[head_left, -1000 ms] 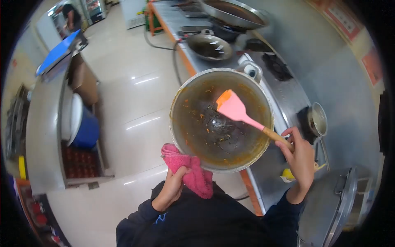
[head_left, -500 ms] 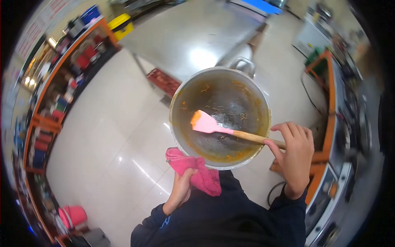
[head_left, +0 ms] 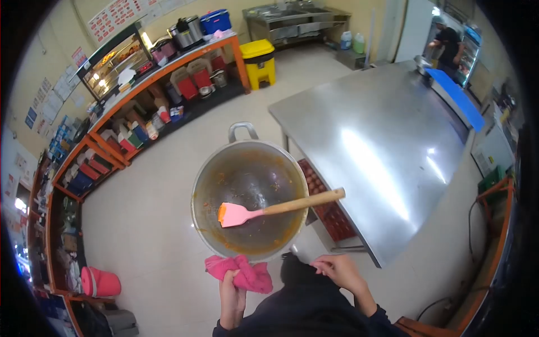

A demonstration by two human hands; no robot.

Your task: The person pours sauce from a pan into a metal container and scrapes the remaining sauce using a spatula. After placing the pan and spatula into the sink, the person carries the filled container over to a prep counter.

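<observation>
A large metal pan [head_left: 247, 180] with orange-brown residue hangs in front of me. My left hand [head_left: 229, 289] is closed around a pink cloth [head_left: 247, 274] at the pan's near rim; the handle under the cloth is hidden. Inside the pan rests a spatula with a pink head [head_left: 236, 214] and orange paste on its tip, its wooden handle [head_left: 309, 202] sticking out over the right rim. My right hand [head_left: 341, 271] is below and right of the pan, off the spatula, with its fingertips pinched together near dark clothing; anything between them is too small to make out.
A steel table [head_left: 370, 140] stands right of the pan, with red egg trays [head_left: 331, 216] beneath. Orange-framed shelves [head_left: 163, 81] line the left, near a yellow bin [head_left: 258, 62]. A pink bucket [head_left: 101, 282] is at lower left. Another person [head_left: 449, 48] stands at the upper right.
The view has turned left, away from the stove counter. My right hand has let go of the spatula and dropped below the pan. The spatula now lies across the rim.
</observation>
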